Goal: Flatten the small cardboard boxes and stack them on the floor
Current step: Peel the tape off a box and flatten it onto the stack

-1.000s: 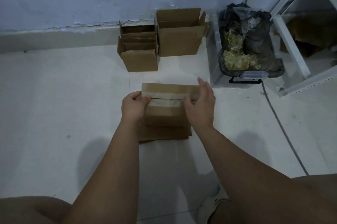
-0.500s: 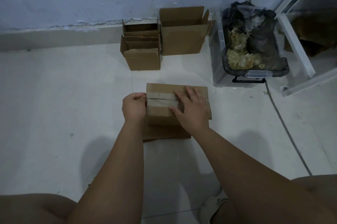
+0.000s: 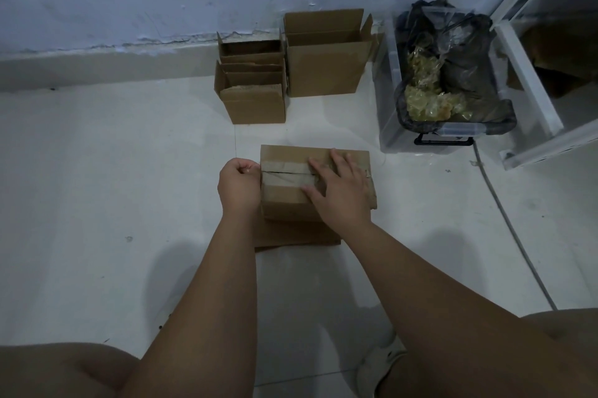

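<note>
Right hand (image 3: 339, 190) spread flat on taped box (image 3: 284, 200); left hand (image 3: 239, 185) fisted at its edge; pressing evenly should collapse it squarely onto flattened stack (image 3: 291, 235)

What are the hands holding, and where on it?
The taped cardboard box. The left hand has its grip curled at the box's left end, by the tape. The right hand only lies flat on top, pressing down, not gripping.

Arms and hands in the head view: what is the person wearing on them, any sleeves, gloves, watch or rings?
Nothing shows on them. Both forearms are bare from the frame's lower edge up to the wrists, with no sleeves in view. The left hand and right hand have no gloves, and no watch, bracelet or ring can be made out in this dim light. The knees are bare too.
</note>
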{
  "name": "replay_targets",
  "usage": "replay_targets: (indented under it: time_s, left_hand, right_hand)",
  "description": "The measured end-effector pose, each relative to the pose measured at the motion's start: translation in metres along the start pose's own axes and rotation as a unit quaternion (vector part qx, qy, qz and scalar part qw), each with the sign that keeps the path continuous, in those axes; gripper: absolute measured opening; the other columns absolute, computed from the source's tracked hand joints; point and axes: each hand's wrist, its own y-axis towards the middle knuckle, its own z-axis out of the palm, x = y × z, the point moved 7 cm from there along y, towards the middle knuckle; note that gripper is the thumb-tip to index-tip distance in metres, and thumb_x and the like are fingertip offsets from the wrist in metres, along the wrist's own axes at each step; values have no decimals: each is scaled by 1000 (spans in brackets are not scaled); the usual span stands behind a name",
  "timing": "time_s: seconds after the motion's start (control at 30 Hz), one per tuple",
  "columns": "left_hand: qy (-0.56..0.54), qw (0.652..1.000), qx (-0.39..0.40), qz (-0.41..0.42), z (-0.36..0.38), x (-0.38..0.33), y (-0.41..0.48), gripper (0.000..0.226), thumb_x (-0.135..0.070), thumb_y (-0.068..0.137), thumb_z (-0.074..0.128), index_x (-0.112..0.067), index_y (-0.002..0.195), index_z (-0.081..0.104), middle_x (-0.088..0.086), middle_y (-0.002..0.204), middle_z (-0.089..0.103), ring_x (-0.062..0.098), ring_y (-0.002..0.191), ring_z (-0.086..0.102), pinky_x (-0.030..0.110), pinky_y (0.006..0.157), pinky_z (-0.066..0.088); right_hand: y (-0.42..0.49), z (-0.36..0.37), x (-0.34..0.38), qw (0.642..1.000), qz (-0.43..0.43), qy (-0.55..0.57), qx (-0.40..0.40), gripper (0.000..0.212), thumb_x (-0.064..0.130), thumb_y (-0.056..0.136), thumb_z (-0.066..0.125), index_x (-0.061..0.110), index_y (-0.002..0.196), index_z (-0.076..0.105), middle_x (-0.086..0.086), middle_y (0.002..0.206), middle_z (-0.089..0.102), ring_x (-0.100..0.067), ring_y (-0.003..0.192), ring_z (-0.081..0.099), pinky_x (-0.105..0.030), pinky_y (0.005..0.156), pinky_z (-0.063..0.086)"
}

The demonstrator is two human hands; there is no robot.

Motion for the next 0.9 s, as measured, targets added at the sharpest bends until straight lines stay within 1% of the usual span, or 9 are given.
replay_targets:
  time_s: [0.2, 0.27, 0.33, 0.4, 0.5, 0.6, 0.7, 0.83, 0.9]
  left_hand:
    - [22, 1000, -11, 18, 0, -5, -3, 16, -6, 89, 43, -10, 87, 58, 3, 86, 60, 22, 83, 56, 32, 72, 48]
    - [16, 1000, 5, 25, 2, -8, -3, 14, -9, 92, 50, -13, 103, 57, 4, 90, 58, 20, 84, 57, 29, 70, 48]
    - [30, 999, 26, 27, 6, -11, -2, 38, -15, 91, 60, -19, 127, 48, 5, 98, 56, 19, 88, 56, 25, 73, 45]
    - [71, 997, 29, 27, 7, -13, 0, 50, -19, 90, 63, -22, 135, 42, 10, 115, 54, 23, 101, 55, 26, 80, 44]
    - [141, 988, 9, 60, 7, -21, -1, 44, -13, 91, 61, -22, 131, 47, 10, 125, 51, 19, 99, 52, 21, 74, 40]
    - [191, 974, 4, 119, 11, -34, -6, 47, -2, 90, 58, -22, 131, 45, 10, 117, 48, 12, 84, 46, 18, 68, 38]
    - [235, 956, 5, 174, 17, -42, -18, 49, 4, 89, 52, -19, 131, 42, 10, 113, 42, 15, 88, 46, 21, 73, 39]
    - [252, 941, 5, 228, 26, -43, -27, 25, -22, 97, 39, -24, 122, 45, -5, 103, 42, 11, 86, 47, 19, 69, 38]
    - [246, 934, 4, 259, 29, -48, -35, 26, -25, 98, 37, -21, 121, 48, -5, 101, 43, 18, 92, 50, 27, 73, 45]
  right_hand:
    - [-1, -1, 2, 1000, 3, -1, 9, 52, 56, 93, 43, 45, 143, 34, 4, 160, 14, -20, 147, 3, -40, 118, -1]
    - [-1, -2, 5, 1000, 0, -14, 22, 51, 54, 95, 41, 48, 143, 30, 1, 160, 12, -25, 147, 1, -45, 117, 0]
    - [-2, 0, 11, 998, -14, -37, 40, 46, 52, 97, 35, 52, 142, 27, -4, 160, 8, -33, 146, -2, -51, 117, 0]
    - [-3, 1, 17, 997, -24, -50, 59, 41, 50, 99, 27, 55, 141, 28, -5, 161, 5, -39, 145, -5, -56, 117, -3]
    - [-7, 5, 22, 994, -34, -66, 74, 40, 45, 102, 25, 57, 140, 26, -4, 161, 2, -42, 144, -10, -59, 115, -6]
    - [-9, 8, 26, 993, -40, -83, 77, 45, 34, 103, 31, 58, 140, 24, -3, 161, -2, -45, 143, -13, -60, 113, -10]
    - [-8, 10, 26, 991, -37, -90, 97, 49, 29, 102, 32, 59, 140, 21, -2, 161, -5, -46, 141, -17, -63, 112, -11]
    - [-10, 12, 27, 989, -46, -97, 106, 52, 29, 102, 31, 60, 141, 16, -2, 161, -7, -42, 142, -18, -66, 111, -10]
    - [-10, 12, 27, 989, -47, -97, 100, 53, 28, 101, 32, 60, 141, 16, -1, 161, -7, -37, 144, -18, -65, 111, -11]
